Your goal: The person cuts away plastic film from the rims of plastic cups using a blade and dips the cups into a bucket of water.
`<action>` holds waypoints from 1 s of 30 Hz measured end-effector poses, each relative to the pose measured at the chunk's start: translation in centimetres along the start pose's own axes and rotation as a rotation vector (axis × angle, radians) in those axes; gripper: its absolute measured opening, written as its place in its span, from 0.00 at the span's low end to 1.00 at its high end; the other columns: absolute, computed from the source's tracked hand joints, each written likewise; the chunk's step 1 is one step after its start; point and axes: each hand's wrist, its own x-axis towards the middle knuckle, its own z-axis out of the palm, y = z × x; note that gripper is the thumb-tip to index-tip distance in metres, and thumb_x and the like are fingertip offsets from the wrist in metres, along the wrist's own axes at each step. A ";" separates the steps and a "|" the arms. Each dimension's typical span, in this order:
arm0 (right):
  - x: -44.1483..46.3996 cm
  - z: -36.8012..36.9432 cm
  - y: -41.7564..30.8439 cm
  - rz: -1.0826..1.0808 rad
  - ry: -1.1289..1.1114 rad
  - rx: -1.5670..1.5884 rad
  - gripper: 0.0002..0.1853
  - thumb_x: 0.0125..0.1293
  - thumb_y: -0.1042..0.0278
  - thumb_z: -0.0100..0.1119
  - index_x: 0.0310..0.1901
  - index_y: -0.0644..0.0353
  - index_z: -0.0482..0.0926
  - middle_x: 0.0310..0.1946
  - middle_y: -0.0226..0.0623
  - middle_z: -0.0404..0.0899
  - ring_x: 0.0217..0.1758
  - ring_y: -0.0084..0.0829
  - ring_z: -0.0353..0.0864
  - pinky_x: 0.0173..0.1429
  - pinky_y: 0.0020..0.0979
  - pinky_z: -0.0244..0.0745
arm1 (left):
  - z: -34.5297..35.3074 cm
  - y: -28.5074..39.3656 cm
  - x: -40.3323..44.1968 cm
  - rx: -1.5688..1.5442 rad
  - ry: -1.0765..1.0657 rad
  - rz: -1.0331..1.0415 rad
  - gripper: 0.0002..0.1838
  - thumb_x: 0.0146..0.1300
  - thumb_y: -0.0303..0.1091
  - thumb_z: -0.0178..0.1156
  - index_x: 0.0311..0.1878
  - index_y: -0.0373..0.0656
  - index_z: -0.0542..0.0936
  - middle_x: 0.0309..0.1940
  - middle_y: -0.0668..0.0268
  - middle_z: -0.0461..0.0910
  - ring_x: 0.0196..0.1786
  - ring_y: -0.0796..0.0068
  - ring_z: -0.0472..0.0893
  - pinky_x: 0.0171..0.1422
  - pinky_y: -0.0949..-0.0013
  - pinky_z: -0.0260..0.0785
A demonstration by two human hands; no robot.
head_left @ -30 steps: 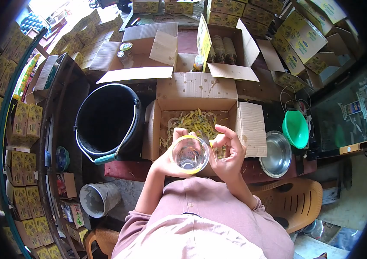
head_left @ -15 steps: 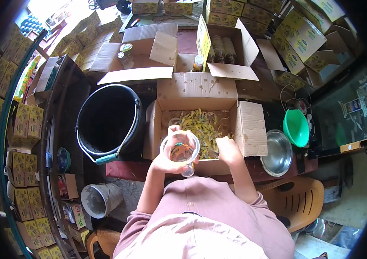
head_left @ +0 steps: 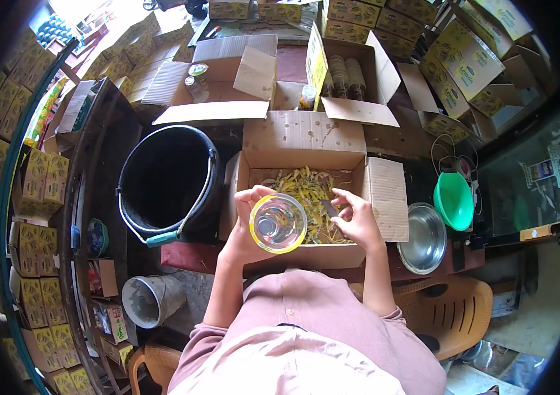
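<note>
Stacked yellow cartons (head_left: pixel 46 178) are crowding both sides of the frame, and a surface with a maroon front edge (head_left: pixel 201 258) is running across the middle. One big open carton (head_left: pixel 388 201) is sitting dead centre, flaps spread, with a black bucket (head_left: pixel 168 164) just to its left. Right of centre, a metal bowl (head_left: pixel 423 240) is resting near the front edge, a green bowl (head_left: pixel 454 201) sitting just above it in the frame.

Left hand (head_left: pixel 240 240) is curling snugly around a clear cup (head_left: pixel 277 224) with a yellow rim, mouth tipped toward the camera, near the middle of the frame. Right hand (head_left: pixel 362 224) is hovering to the cup's right, half open, fingers bent. Yellow strips (head_left: pixel 306 184) are lying heaped inside the carton. Tiniest bit: a grey piece (head_left: pixel 329 209) is showing by the right fingertips, can't tell if it's being gripped.

What's bugging me: only one hand is holding the cup, so a loosening grip could be dropping it into the strips. If that grey bit's a blade, fingers could be getting nicked. Stray right elbow? Could be knocking the bowl off.
</note>
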 end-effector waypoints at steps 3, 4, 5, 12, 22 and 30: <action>0.0 0.4 1.1 -0.049 0.083 -0.150 0.30 0.43 0.84 0.61 0.53 0.64 0.71 0.37 0.42 0.77 0.26 0.24 0.77 0.33 0.24 0.75 | 0.0 0.0 -0.1 -0.098 0.086 -0.001 0.38 0.32 0.27 0.75 0.50 0.46 0.66 0.45 0.63 0.61 0.48 0.72 0.68 0.48 0.71 0.66; -0.1 0.4 1.2 -0.057 0.093 -0.127 0.29 0.43 0.84 0.61 0.53 0.64 0.71 0.37 0.42 0.78 0.26 0.24 0.77 0.33 0.24 0.75 | 0.3 -0.3 -0.3 -0.210 0.145 -0.026 0.37 0.33 0.27 0.74 0.50 0.45 0.66 0.44 0.62 0.62 0.48 0.72 0.69 0.47 0.71 0.67; -0.2 0.5 1.2 -0.066 0.100 -0.101 0.29 0.43 0.84 0.61 0.53 0.64 0.71 0.37 0.42 0.78 0.26 0.24 0.77 0.33 0.24 0.75 | 0.3 -0.6 -0.5 -0.318 0.205 -0.052 0.37 0.34 0.27 0.74 0.50 0.45 0.65 0.44 0.62 0.62 0.47 0.72 0.70 0.47 0.70 0.68; -0.9 0.6 2.4 -0.117 0.160 -0.100 0.28 0.43 0.83 0.62 0.51 0.64 0.73 0.33 0.41 0.79 0.27 0.24 0.77 0.34 0.24 0.75 | -5.2 -1.4 -0.4 -1.290 0.892 -0.152 0.26 0.58 0.42 0.59 0.57 0.45 0.64 0.54 0.62 0.67 0.57 0.67 0.69 0.62 0.53 0.63; -2.1 1.2 3.1 -0.064 0.138 -0.156 0.28 0.42 0.83 0.63 0.51 0.64 0.73 0.35 0.41 0.79 0.27 0.25 0.78 0.34 0.25 0.75 | -10.7 -4.8 -2.4 -2.048 1.124 0.004 0.28 0.66 0.54 0.40 0.50 0.34 0.69 0.44 0.52 0.74 0.48 0.56 0.74 0.55 0.52 0.69; -2.7 1.4 3.6 -0.072 0.143 -0.100 0.26 0.43 0.82 0.63 0.49 0.65 0.74 0.35 0.42 0.79 0.27 0.27 0.79 0.32 0.25 0.75 | -11.4 -4.7 -2.0 -1.902 1.262 0.009 0.24 0.57 0.39 0.50 0.52 0.33 0.67 0.45 0.49 0.71 0.50 0.53 0.70 0.55 0.50 0.65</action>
